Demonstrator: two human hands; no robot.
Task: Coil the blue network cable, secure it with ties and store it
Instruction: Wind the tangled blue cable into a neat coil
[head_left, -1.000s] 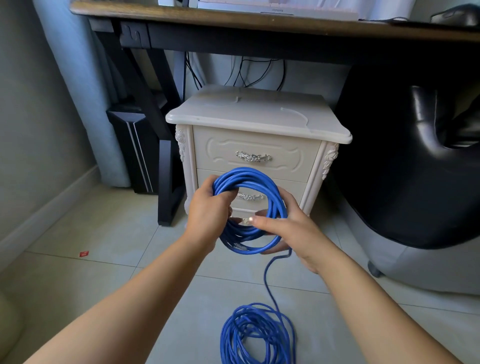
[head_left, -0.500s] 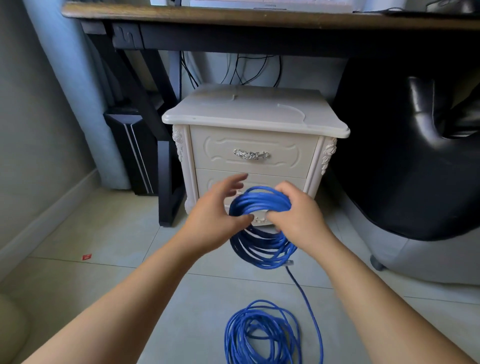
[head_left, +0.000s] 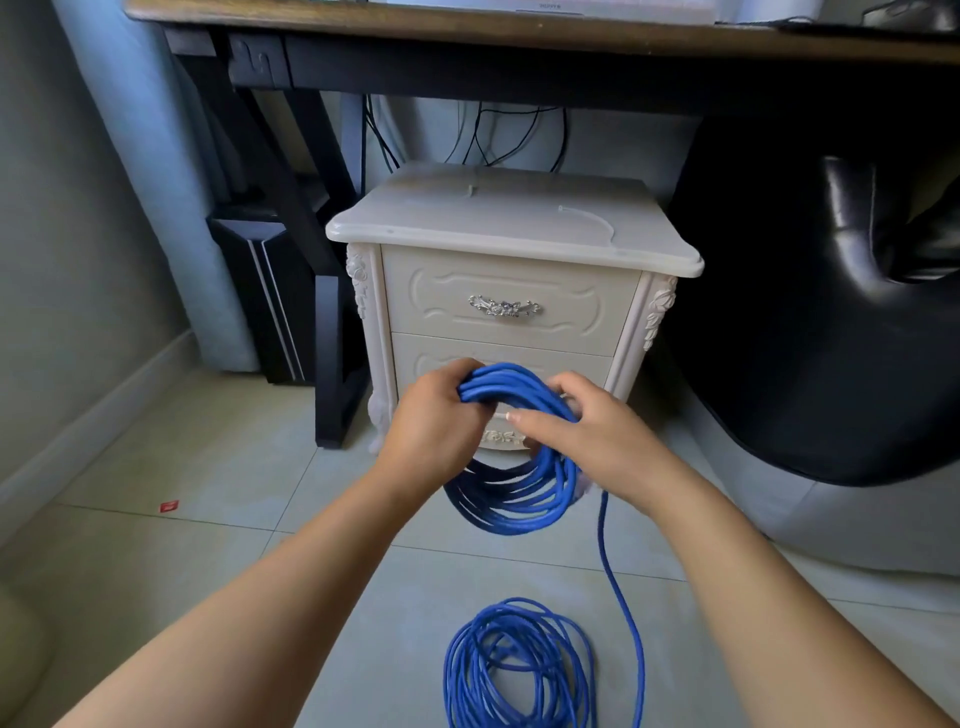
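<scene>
Hands hold the blue network cable (head_left: 519, 499) as a coil in front of the lower drawer of the white nightstand (head_left: 509, 234). The left hand (head_left: 436, 421) curls round the bundled strands at the coil's upper left. The right hand (head_left: 587, 431) wraps its fingers round the right side, thumb stretched leftwards across the opening. The coil hangs below both, clear of the floor. One strand drops from its right side to a loose heap (head_left: 519, 670) of the same cable on the near tiles. A pale curved tie (head_left: 597, 221) lies on the nightstand's top.
</scene>
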